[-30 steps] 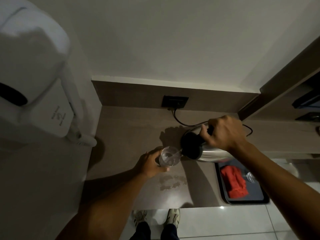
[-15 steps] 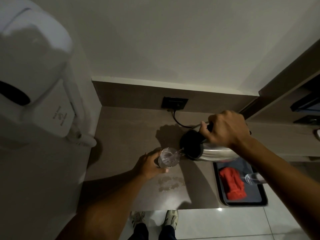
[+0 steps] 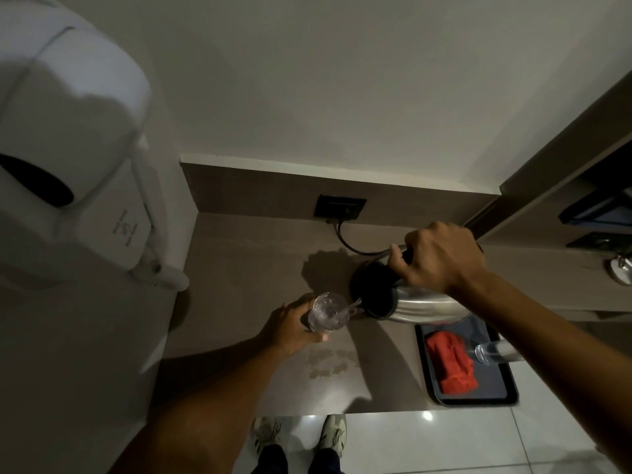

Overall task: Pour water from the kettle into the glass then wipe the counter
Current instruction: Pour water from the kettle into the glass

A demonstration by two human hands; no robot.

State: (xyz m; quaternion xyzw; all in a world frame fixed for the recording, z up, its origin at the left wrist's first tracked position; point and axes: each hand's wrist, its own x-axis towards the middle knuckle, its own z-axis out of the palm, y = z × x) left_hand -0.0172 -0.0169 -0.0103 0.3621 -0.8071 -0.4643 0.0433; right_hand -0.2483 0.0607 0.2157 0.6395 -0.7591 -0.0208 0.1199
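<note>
My right hand (image 3: 441,254) grips the black handle of a steel kettle (image 3: 420,307), tipped to the left with its black lid toward the glass. A thin stream of water runs from the spout into a clear glass (image 3: 326,311). My left hand (image 3: 290,328) holds that glass from its left side, just above the brown counter (image 3: 246,268). A small wet patch (image 3: 328,362) lies on the counter in front of the glass. A red cloth (image 3: 451,366) lies folded on a dark tray (image 3: 478,400) at the right.
A second clear glass (image 3: 492,352) lies on the tray beside the cloth. A black wall socket (image 3: 340,207) with a cord sits at the back. A white wall-mounted hair dryer (image 3: 68,159) juts out at the left. The counter's front edge is near my shoes (image 3: 333,436).
The kettle has tipped a little further toward the glass and water keeps flowing. Both hands have stayed nearly in place; the view has shifted slightly.
</note>
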